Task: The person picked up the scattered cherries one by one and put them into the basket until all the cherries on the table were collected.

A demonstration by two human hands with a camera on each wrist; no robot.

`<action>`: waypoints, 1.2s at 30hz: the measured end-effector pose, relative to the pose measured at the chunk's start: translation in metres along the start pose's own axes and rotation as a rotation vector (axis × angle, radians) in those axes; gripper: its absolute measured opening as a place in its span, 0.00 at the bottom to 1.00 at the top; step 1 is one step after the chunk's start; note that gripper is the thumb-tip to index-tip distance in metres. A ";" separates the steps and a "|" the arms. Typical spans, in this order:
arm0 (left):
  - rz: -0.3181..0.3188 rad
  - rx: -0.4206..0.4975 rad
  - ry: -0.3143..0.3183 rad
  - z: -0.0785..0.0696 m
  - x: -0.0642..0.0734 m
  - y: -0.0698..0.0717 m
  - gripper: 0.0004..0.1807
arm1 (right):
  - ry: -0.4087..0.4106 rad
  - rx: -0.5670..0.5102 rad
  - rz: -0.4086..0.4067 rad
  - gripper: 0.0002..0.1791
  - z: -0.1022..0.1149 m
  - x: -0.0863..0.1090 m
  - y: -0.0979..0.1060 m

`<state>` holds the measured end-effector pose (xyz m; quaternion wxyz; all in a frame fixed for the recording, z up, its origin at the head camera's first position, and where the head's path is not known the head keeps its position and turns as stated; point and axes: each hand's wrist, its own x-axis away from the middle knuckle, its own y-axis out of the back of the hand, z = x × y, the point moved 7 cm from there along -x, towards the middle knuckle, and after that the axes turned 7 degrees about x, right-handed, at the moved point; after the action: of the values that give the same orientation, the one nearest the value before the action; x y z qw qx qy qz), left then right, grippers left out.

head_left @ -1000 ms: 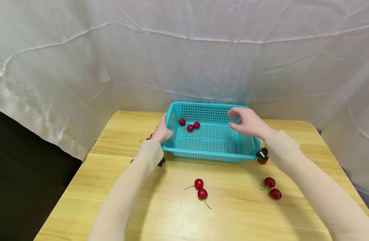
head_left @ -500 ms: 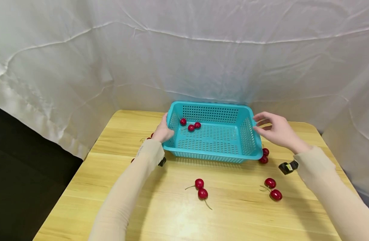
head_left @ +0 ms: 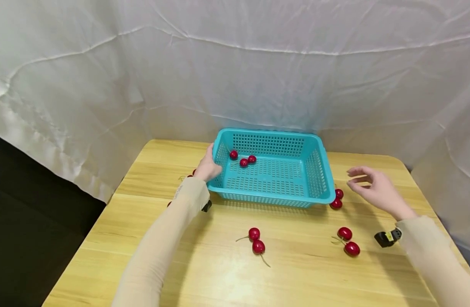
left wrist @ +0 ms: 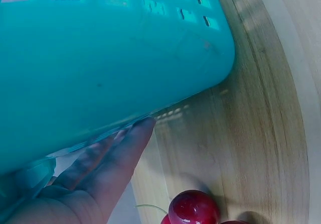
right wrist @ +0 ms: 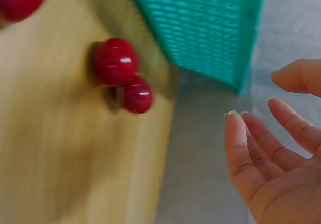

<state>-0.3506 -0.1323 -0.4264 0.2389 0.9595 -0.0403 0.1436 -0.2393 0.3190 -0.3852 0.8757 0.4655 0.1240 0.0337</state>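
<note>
A turquoise plastic basket (head_left: 267,196) stands at the back of the table, with several red cherries (head_left: 244,163) in its left part. My left hand (head_left: 208,168) grips its left rim; in the left wrist view the fingers (left wrist: 128,146) lie along the basket's outside wall. My right hand (head_left: 376,189), holding nothing, hovers right of the basket with relaxed, slightly bent fingers. Just below and left of it sits a pair of cherries (head_left: 336,204) beside the basket's right corner. In the right wrist view the fingers (right wrist: 238,153) and thumb stand apart.
Two stemmed cherries (head_left: 258,246) lie at the front middle of the wooden table (head_left: 296,273), and another pair (head_left: 351,248) on the right. More cherries (left wrist: 193,207) lie left of the basket, partly hidden by the left arm. A pale curtain (head_left: 273,85) hangs behind the table.
My right hand has moved from over the basket out past its right rim, then lower and further right. The left hand stays on the left rim, and the basket has hardly moved.
</note>
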 end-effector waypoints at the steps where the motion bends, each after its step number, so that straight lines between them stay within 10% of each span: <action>1: 0.001 0.000 -0.001 0.000 0.000 0.000 0.57 | 0.005 -0.002 0.008 0.17 -0.002 0.002 -0.003; 18: -0.008 -0.014 0.028 0.001 0.000 0.000 0.57 | 0.215 0.090 0.096 0.21 0.003 0.021 -0.045; 36: -0.010 -0.007 0.028 0.001 -0.002 -0.001 0.57 | 0.228 0.200 0.183 0.20 0.003 0.025 -0.058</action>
<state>-0.3516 -0.1320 -0.4282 0.2434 0.9568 -0.0328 0.1556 -0.2176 0.2877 -0.4362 0.7986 0.5528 0.1821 0.1533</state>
